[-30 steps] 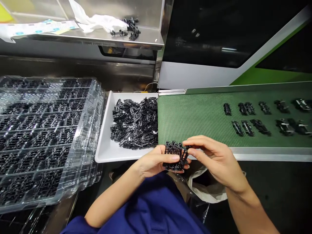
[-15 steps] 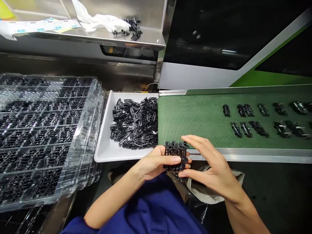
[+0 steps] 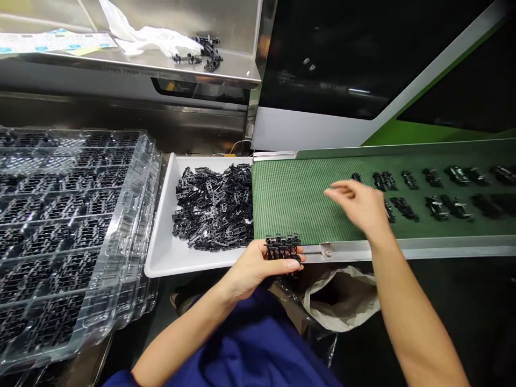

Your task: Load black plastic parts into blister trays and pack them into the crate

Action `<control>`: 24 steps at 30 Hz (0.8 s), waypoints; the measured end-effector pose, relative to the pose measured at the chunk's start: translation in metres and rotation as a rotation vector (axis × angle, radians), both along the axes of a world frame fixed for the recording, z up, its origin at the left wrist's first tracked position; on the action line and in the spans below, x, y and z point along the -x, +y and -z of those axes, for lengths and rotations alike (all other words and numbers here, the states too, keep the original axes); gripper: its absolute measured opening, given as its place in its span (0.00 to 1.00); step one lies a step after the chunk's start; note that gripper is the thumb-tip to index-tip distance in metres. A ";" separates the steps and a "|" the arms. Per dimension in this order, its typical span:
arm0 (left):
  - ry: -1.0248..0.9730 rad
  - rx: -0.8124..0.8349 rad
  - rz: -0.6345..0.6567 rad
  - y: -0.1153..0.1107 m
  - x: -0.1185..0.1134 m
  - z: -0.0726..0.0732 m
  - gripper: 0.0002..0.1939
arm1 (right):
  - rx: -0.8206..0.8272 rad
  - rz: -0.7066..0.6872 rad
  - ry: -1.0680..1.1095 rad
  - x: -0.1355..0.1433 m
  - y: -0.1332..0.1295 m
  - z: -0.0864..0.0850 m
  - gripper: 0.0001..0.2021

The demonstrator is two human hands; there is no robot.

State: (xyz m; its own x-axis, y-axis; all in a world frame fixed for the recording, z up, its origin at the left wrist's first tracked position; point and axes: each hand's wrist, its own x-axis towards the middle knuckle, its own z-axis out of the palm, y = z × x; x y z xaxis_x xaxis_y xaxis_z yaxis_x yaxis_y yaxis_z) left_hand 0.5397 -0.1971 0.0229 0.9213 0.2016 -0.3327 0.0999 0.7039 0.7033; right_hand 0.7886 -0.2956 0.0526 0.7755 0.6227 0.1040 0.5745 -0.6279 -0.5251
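Observation:
My left hand [image 3: 258, 269] is closed around a block of several black slotted parts [image 3: 282, 248] standing side by side, its thumb across their front. It is just in front of the belt's near left corner. My right hand [image 3: 350, 200] hovers above the green conveyor belt [image 3: 298, 199], fingers loosely bent with a small gap between them and nothing visible in them. Close to it lie a black part [image 3: 356, 176] partly hidden behind the fingers and another [image 3: 389, 210] by the wrist. More black parts [image 3: 409, 179] lie in two rows toward the right.
A white tray [image 3: 161, 252] with a heap of loose black parts [image 3: 217, 207] adjoins the belt's left end. Stacked clear trays [image 3: 133, 215] of black parts stand at left. A steel shelf [image 3: 237, 67] is above; an open bag [image 3: 342, 317] hangs below the belt's edge.
My right hand has left the block in my left hand and moved up and right over the belt. My left hand still holds the block. The whole view has shifted slightly.

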 end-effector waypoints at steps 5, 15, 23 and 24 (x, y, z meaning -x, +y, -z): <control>-0.024 -0.095 -0.090 0.002 0.002 0.001 0.18 | 0.095 0.338 -0.109 -0.091 0.016 0.001 0.08; -0.087 0.033 -0.293 0.007 0.005 0.005 0.16 | -0.423 -0.306 0.300 0.105 -0.018 0.005 0.13; -0.143 -0.051 -0.286 0.001 0.010 -0.003 0.12 | -0.451 -0.451 0.026 0.143 -0.025 0.010 0.17; -0.149 -0.060 -0.284 0.000 0.010 -0.003 0.12 | -0.464 -0.440 0.069 0.142 -0.027 0.011 0.17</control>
